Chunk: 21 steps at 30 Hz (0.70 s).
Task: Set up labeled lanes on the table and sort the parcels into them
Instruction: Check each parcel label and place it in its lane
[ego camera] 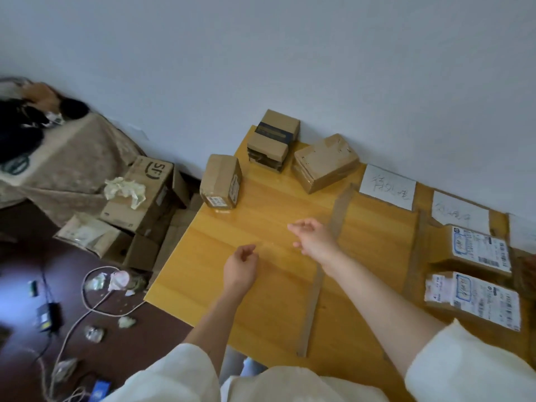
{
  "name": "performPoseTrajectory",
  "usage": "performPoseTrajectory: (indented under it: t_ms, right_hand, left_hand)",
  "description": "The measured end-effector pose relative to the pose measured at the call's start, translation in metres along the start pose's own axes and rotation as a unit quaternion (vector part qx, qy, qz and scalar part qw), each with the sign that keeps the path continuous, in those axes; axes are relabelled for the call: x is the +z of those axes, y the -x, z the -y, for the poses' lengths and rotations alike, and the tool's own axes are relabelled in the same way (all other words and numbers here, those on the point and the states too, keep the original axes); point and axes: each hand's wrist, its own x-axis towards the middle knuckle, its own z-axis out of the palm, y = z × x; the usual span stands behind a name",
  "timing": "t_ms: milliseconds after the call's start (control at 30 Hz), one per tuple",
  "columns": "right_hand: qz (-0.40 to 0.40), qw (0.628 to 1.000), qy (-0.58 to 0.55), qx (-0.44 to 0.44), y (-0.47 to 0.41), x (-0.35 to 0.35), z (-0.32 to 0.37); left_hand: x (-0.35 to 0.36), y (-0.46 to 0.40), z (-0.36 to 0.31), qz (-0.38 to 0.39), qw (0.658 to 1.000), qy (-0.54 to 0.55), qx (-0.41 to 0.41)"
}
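Your surface [261, 285] carries five parcels [222, 181], two tape strips [310, 309], two visible paper labels [387, 187]; both hands' fingers [295, 226] curl loosely, empty.

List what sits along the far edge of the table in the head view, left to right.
Upright parcel at the left edge → stacked boxes with a dark band → flat taped parcel → first handwritten paper label → second paper label.
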Motion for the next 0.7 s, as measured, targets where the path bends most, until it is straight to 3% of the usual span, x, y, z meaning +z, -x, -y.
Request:
performPoseTrajectory:
  t_ms: [233,400,700]
  right_hand:
    - [0.027,0.979,0.168,-0.110,-0.030,0.071,0.071]
    - [0.008,0.970,0.200,-0.135,-0.053,0.111,0.104]
    - [-0.032,0.954,0.268,-0.133,-0.085,0.158,0.127]
  left_hand:
    - [-0.041,-0.033,0.021,-0.062,0.996,-0.066,0.010]
    - [-0.052,-0.046,0.027,-0.055,0.989,-0.135,0.032]
    - [-0.055,-0.050,0.040,-0.044,0.986,-0.152,0.060]
